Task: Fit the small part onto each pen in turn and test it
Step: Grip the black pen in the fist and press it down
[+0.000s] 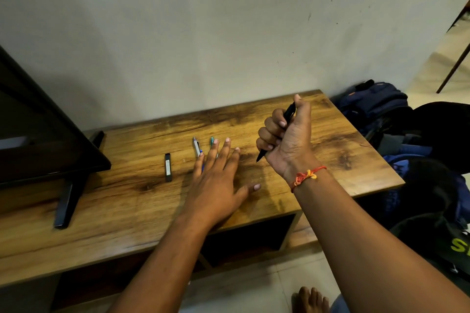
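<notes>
My right hand (284, 137) is closed in a fist around a black pen (289, 112), held nearly upright above the wooden table (330, 160), with its tip poking out below the fist. My left hand (218, 180) lies flat with fingers spread over the table, holding nothing. Its fingers partly cover a grey and blue pen (196, 146) and a teal pen (212, 140). A small black rectangular part (168, 167) with a pale label lies on the table left of the pens.
A dark monitor (38, 134) on a black stand (67, 201) fills the table's left side. Blue and black bags (376, 107) sit on the floor at right. A bare foot (309, 300) shows at the bottom. A grey wall rises behind the table.
</notes>
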